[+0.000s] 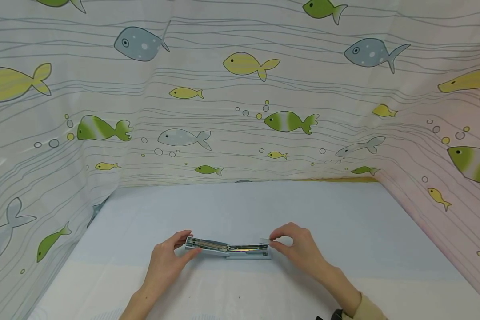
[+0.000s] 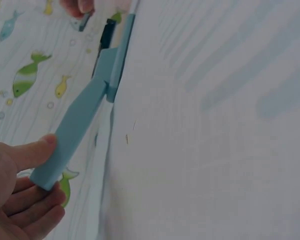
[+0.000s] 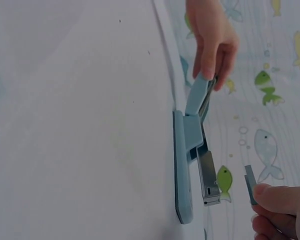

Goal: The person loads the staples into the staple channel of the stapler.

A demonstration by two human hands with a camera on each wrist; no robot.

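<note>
A light blue stapler (image 1: 248, 254) lies on the table, its top arm (image 2: 72, 130) swung far back to the left and its metal staple channel (image 3: 207, 172) exposed. My left hand (image 1: 166, 258) grips the end of that raised arm between thumb and fingers. Just off the channel's right end, my right hand (image 1: 302, 249) pinches a short grey strip of staples (image 3: 250, 182) between thumb and forefinger. In the right wrist view, a gap shows between the strip and the channel.
A pale blue and white cloth (image 1: 324, 218) covers the table. Two tiny thin slivers, one a brass-coloured bit (image 2: 127, 139), lie on it near the stapler. A fish-printed curtain (image 1: 232, 146) walls the table at the back and both sides.
</note>
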